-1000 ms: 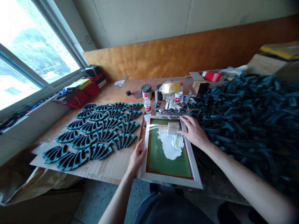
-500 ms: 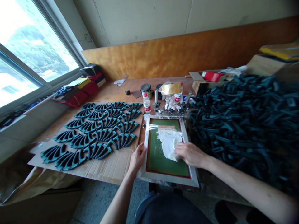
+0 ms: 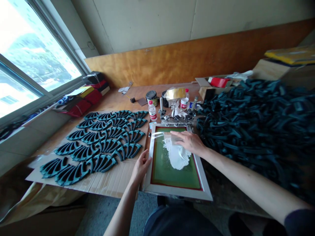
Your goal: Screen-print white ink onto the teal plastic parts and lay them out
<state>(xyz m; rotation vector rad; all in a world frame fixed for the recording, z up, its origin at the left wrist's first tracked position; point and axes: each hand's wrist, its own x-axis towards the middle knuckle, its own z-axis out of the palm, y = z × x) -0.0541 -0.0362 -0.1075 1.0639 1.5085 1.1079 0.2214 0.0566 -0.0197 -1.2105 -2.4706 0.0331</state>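
Observation:
A screen-printing frame with a pale metal border and a green mesh lies in front of me. Thick white ink is spread across the middle of the mesh. At the ink's far edge lies a squeegee, partly covered by my fingers. My left hand has its fingers curled on the frame's left border. Over the squeegee is my right hand, index finger stretched left along it and thumb apart; whether it touches the squeegee is unclear.
Dark green curved ribbed parts lie in rows on cardboard at left. A large heap of similar dark parts rises at right. Behind the frame are metal clamps, a bottle, a can and a tape roll.
My right hand has moved from the near right edge of the ink up to the squeegee, its fingers now extended. My left hand stays at the frame's left border.

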